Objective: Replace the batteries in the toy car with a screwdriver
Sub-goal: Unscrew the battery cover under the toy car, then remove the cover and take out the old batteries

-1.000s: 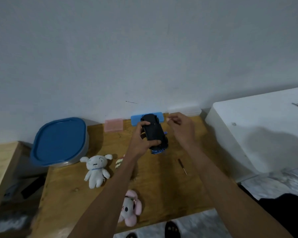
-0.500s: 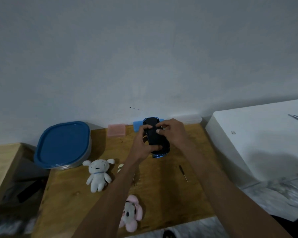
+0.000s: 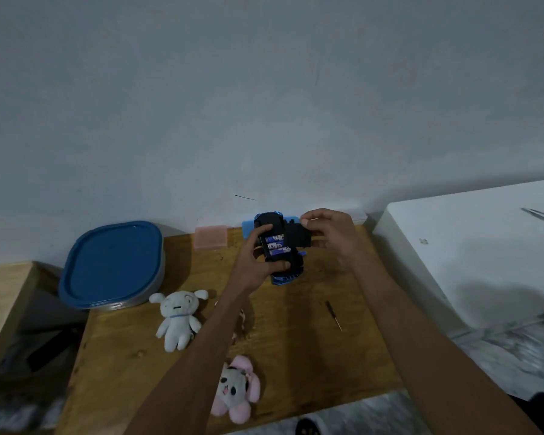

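The left hand is gripping the upturned car, batteries showing; the right hand is pinching the cover just beside it.

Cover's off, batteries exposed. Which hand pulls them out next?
Probably right. The left hand grips the toy car, steadying it with the batteries facing up. The right hand only pinches the battery cover beside the bay; once it drops that, it's free.

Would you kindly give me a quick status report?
Left hand grips toy car. Right hand holds battery cover off. Batteries exposed. Screwdriver on table.
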A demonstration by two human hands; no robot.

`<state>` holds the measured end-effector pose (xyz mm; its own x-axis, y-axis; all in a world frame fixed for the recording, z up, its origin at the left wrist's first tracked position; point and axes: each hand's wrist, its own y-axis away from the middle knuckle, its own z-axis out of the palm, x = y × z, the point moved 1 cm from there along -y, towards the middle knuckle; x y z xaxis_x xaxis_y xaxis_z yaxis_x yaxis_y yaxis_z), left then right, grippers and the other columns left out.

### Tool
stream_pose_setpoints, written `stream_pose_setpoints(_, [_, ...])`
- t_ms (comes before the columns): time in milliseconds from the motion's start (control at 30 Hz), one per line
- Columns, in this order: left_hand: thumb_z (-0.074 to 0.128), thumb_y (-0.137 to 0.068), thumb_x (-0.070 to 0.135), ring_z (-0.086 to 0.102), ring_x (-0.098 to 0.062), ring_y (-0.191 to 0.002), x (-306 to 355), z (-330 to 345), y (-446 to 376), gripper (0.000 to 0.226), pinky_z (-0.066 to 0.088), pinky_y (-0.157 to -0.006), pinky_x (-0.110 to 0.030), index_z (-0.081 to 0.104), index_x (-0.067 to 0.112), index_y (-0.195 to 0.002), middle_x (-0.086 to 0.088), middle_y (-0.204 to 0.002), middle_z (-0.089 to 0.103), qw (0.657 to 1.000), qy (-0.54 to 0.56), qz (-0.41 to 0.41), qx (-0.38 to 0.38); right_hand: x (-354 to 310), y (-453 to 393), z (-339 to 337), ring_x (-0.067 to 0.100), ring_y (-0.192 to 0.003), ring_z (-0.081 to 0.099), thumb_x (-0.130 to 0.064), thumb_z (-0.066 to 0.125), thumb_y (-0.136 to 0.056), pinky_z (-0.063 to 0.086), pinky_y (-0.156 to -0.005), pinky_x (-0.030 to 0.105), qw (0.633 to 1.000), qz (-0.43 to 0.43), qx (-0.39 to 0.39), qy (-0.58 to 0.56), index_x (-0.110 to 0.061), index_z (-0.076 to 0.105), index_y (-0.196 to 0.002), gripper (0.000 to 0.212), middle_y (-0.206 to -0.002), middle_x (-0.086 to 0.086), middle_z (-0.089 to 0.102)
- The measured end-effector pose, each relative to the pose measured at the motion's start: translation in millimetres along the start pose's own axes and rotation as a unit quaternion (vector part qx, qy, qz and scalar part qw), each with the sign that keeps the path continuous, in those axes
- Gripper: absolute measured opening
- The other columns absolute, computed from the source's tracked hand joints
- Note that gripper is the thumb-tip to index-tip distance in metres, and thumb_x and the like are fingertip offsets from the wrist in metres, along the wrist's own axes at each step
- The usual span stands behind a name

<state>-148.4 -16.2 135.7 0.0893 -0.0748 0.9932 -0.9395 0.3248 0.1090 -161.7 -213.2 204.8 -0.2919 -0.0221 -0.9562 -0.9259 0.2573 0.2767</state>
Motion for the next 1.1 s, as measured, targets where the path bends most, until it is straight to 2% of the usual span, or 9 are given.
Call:
stream_pose_setpoints(133, [0.087,-0.069,-0.001,0.063,-0.021,-0.115,-3.0,-5.2,3.1,0.083,0.061,-0.085,-0.035,0.052,0.037,-0.134,0.001,-0.126,0.058,1.0,0.006,-0.006,0.011,14.5,6.6,-11.9,0.024,-0.095,0.069,-0.008,0.069,-0.09,0.061,-0.068,0.029,0.999,0.019,0.034,-0.018,-0.004,0.071,-0.103,0.014,-0.1,0.011,0.072])
stream_pose_setpoints(300, [0.085,-0.069,-0.005,0.062,-0.022,-0.115,-12.0,-11.9,8.1,0.083,0.061,-0.078,-0.028,0.051,0.037,-0.131,-0.003,-0.128,0.057,1.0,0.0,-0.008,0.029,74.2,7.5,-20.8,0.025,-0.099,0.067,-0.013,0.068,-0.089,0.057,-0.079,0.039,0.995,0.061,0.075,0.019,-0.014,0.075,-0.091,0.007,-0.102,0.006,0.073])
stream_pose_setpoints(433, [0.085,-0.068,-0.007,0.063,-0.024,-0.113,-20.9,-13.8,12.1,0.081,0.06,-0.075,-0.026,0.053,0.041,-0.125,-0.004,-0.127,0.058,0.999,0.007,-0.015,0.033,123.2,21.6,-16.4,0.019,-0.093,0.064,-0.002,0.064,-0.089,0.052,-0.077,0.031,0.993,0.076,0.064,0.07,-0.002,0.074,-0.091,0.011,-0.097,0.005,0.073])
stream_pose_setpoints(567, [0.086,-0.067,-0.006,0.063,-0.022,-0.112,-30.8,-11.6,17.1,0.081,0.06,-0.077,-0.027,0.053,0.038,-0.127,0.002,-0.124,0.059,0.999,0.001,-0.022,0.032,172.6,25.5,-8.1,0.018,-0.089,0.062,0.004,0.066,-0.086,0.048,-0.072,0.026,0.983,0.108,0.044,0.139,-0.015,0.071,-0.072,0.024,-0.084,0.002,0.069])
stream_pose_setpoints(667, [0.086,-0.068,-0.006,0.063,-0.02,-0.11,-37.1,-11.0,20.3,0.081,0.059,-0.076,-0.025,0.052,0.032,-0.132,0.001,-0.124,0.058,0.999,-0.004,-0.021,0.026,196.0,25.8,-1.7,0.016,-0.092,0.063,0.002,0.069,-0.085,0.046,-0.078,0.027,0.973,0.117,0.029,0.197,-0.02,0.07,-0.066,0.028,-0.084,-0.001,0.07])
stream_pose_setpoints(800, [0.086,-0.068,-0.004,0.062,-0.02,-0.113,-42.3,-10.7,19.6,0.083,0.06,-0.08,-0.027,0.051,0.028,-0.136,-0.001,-0.129,0.055,0.999,-0.015,-0.022,0.018,207.6,25.8,2.7,0.014,-0.092,0.063,-0.007,0.071,-0.087,0.049,-0.079,0.025,0.955,0.133,0.026,0.263,-0.017,0.075,-0.079,0.014,-0.089,0.0,0.072])
stream_pose_setpoints(933, [0.086,-0.068,-0.005,0.061,-0.02,-0.114,-42.7,-8.7,18.0,0.083,0.06,-0.081,-0.028,0.051,0.028,-0.136,-0.003,-0.13,0.055,1.0,-0.016,-0.023,0.015,201.9,26.5,4.4,0.012,-0.091,0.063,-0.011,0.073,-0.087,0.048,-0.08,0.022,0.938,0.115,0.036,0.326,-0.02,0.073,-0.081,0.011,-0.091,-0.002,0.07])
stream_pose_setpoints(1033, [0.086,-0.068,-0.004,0.061,-0.02,-0.115,-41.2,-7.8,16.9,0.083,0.06,-0.082,-0.029,0.051,0.029,-0.136,-0.003,-0.131,0.055,0.999,-0.016,-0.024,0.014,189.7,24.2,3.3,0.011,-0.092,0.064,-0.014,0.074,-0.088,0.05,-0.081,0.022,0.941,0.114,0.042,0.316,-0.017,0.075,-0.091,0.004,-0.094,-0.004,0.069])
stream_pose_setpoints(1100, [0.086,-0.068,-0.003,0.062,-0.021,-0.114,-38.2,-6.7,16.1,0.083,0.06,-0.081,-0.029,0.051,0.031,-0.136,-0.005,-0.131,0.055,1.0,-0.015,-0.023,0.015,170.6,19.2,3.8,0.013,-0.093,0.067,-0.018,0.074,-0.088,0.049,-0.076,0.021,0.954,0.08,0.061,0.283,-0.015,0.076,-0.094,0.007,-0.095,-0.003,0.072])
